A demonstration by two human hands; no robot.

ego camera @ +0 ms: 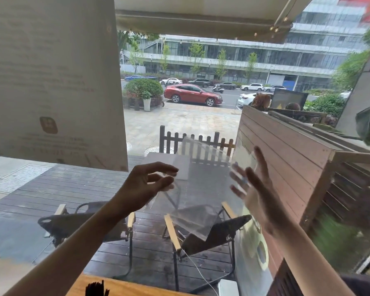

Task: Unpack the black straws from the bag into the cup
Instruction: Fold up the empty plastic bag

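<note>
I hold a clear, empty-looking plastic bag [201, 178] up in front of a window. My left hand [145, 184] pinches the bag's left edge between thumb and fingers. To the right of the bag my right hand [259, 195] is flat, fingers spread against the film, and some fingertips look hazy through the plastic. The tips of several black straws [96, 289] poke up at the bottom edge of the view. The cup under them is out of frame.
A wooden tabletop [137, 289] runs along the bottom edge, with a white object [228, 287] and a thin white cable at its right. A paper poster [51, 82] hangs on the glass at upper left. Chairs and decking lie outside the window.
</note>
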